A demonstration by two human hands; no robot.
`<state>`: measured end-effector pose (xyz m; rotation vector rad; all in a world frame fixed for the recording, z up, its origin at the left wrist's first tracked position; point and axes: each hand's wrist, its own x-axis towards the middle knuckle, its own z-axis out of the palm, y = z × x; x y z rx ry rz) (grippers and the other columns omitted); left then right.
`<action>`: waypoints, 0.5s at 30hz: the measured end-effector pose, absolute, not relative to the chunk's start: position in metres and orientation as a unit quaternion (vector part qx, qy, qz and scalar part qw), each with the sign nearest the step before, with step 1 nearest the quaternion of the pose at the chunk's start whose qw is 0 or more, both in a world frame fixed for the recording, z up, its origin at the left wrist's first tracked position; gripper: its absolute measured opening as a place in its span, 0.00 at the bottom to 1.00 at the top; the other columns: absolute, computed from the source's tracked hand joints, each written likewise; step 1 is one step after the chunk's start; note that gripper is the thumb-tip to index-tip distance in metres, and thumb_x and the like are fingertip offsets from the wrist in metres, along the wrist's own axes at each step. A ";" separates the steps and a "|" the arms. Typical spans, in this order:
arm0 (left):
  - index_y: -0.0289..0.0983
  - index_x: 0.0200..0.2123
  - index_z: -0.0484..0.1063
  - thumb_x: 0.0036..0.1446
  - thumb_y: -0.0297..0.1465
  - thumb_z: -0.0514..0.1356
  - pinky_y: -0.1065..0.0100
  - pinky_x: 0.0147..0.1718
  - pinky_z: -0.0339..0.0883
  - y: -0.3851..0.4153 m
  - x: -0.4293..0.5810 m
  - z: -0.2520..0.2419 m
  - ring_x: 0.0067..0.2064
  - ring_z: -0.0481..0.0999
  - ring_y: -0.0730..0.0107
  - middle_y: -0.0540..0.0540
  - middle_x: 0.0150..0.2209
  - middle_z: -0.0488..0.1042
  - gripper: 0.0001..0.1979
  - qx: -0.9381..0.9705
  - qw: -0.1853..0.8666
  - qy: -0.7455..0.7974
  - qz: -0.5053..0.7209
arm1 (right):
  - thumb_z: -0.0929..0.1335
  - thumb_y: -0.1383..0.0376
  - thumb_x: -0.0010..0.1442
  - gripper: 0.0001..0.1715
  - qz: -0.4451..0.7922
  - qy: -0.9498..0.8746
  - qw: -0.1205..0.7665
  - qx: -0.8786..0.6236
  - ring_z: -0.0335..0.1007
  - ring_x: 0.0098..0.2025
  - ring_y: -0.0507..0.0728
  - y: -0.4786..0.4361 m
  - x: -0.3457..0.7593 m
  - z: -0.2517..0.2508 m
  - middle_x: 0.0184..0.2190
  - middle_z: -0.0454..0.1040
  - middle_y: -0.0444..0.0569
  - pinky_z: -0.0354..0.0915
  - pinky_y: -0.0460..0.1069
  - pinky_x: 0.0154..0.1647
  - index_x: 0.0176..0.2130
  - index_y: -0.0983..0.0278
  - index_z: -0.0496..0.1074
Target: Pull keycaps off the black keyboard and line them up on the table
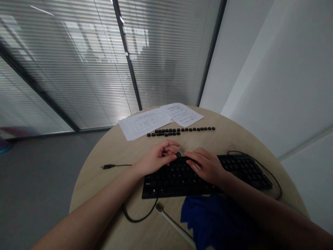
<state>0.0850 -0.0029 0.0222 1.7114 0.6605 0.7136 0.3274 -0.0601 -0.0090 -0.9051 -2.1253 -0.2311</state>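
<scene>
A black keyboard (pixel 179 189) lies across the table in front of me. My left hand (pixel 160 156) is over its upper left part, thumb and fingers closed around a small black keycap (pixel 178 154) at their tips. Close beside it, my right hand (pixel 205 163) rests over the keyboard's top middle, fingers curled and pressed together. Thin bright lines show at its fingers, but what it holds is too small to name. Beyond the hands, several loose black keycaps (pixel 194 129) stand in two rows.
Printed papers (pixel 145 123) lie at the round table's (pixel 104 180) far side. A USB plug (pixel 108 167) is left of the keyboard, its cable (pixel 135 221) looping in front. Nearer me are a brush (pixel 175 225) and a blue cloth (pixel 208 220). A white wall stands at right.
</scene>
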 end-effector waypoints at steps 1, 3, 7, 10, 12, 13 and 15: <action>0.39 0.56 0.68 0.58 0.33 0.64 0.66 0.35 0.72 -0.004 0.086 0.022 0.41 0.76 0.67 0.45 0.42 0.77 0.22 0.729 0.550 0.275 0.299 | 0.66 0.62 0.70 0.14 -0.094 -0.841 0.394 -0.360 0.75 0.36 0.56 -0.060 0.327 -0.009 0.37 0.79 0.49 0.71 0.49 0.36 0.53 0.59 0.74; 0.39 0.56 0.67 0.59 0.32 0.64 0.63 0.39 0.72 -0.006 0.087 0.021 0.42 0.77 0.66 0.45 0.41 0.77 0.22 0.742 0.542 0.267 0.291 | 0.66 0.60 0.70 0.14 -0.096 -0.846 0.382 -0.360 0.75 0.36 0.56 -0.059 0.327 -0.009 0.37 0.80 0.50 0.71 0.49 0.36 0.53 0.60 0.75; 0.39 0.58 0.65 0.60 0.31 0.62 0.60 0.45 0.72 -0.010 0.090 0.021 0.43 0.78 0.65 0.46 0.41 0.79 0.23 0.768 0.524 0.247 0.271 | 0.66 0.58 0.71 0.13 -0.093 -0.861 0.358 -0.349 0.75 0.34 0.55 -0.058 0.327 -0.009 0.35 0.79 0.50 0.70 0.48 0.34 0.49 0.61 0.76; 0.38 0.61 0.63 0.60 0.30 0.62 0.59 0.45 0.71 -0.011 0.093 0.020 0.42 0.79 0.66 0.46 0.41 0.79 0.25 0.778 0.516 0.242 0.265 | 0.65 0.59 0.71 0.12 -0.089 -0.862 0.350 -0.355 0.75 0.34 0.55 -0.057 0.327 -0.010 0.34 0.79 0.49 0.70 0.48 0.34 0.45 0.61 0.77; 0.38 0.61 0.63 0.60 0.30 0.62 0.59 0.46 0.71 -0.011 0.094 0.017 0.43 0.79 0.65 0.45 0.41 0.80 0.26 0.777 0.517 0.241 0.266 | 0.65 0.59 0.71 0.12 -0.082 -0.861 0.349 -0.361 0.75 0.34 0.54 -0.057 0.326 -0.011 0.34 0.79 0.48 0.70 0.48 0.35 0.43 0.60 0.76; 0.38 0.61 0.63 0.60 0.30 0.62 0.59 0.46 0.71 -0.011 0.094 0.017 0.43 0.79 0.65 0.45 0.42 0.80 0.26 0.776 0.518 0.240 0.267 | 0.66 0.59 0.71 0.11 -0.076 -0.861 0.350 -0.361 0.75 0.34 0.55 -0.057 0.325 -0.011 0.34 0.79 0.48 0.70 0.48 0.35 0.43 0.60 0.76; 0.37 0.61 0.63 0.60 0.31 0.62 0.60 0.46 0.72 -0.009 0.093 0.016 0.43 0.79 0.65 0.44 0.42 0.80 0.26 0.779 0.508 0.243 0.274 | 0.66 0.59 0.71 0.10 -0.064 -0.860 0.356 -0.360 0.75 0.35 0.55 -0.057 0.327 -0.010 0.35 0.79 0.49 0.71 0.48 0.36 0.42 0.60 0.76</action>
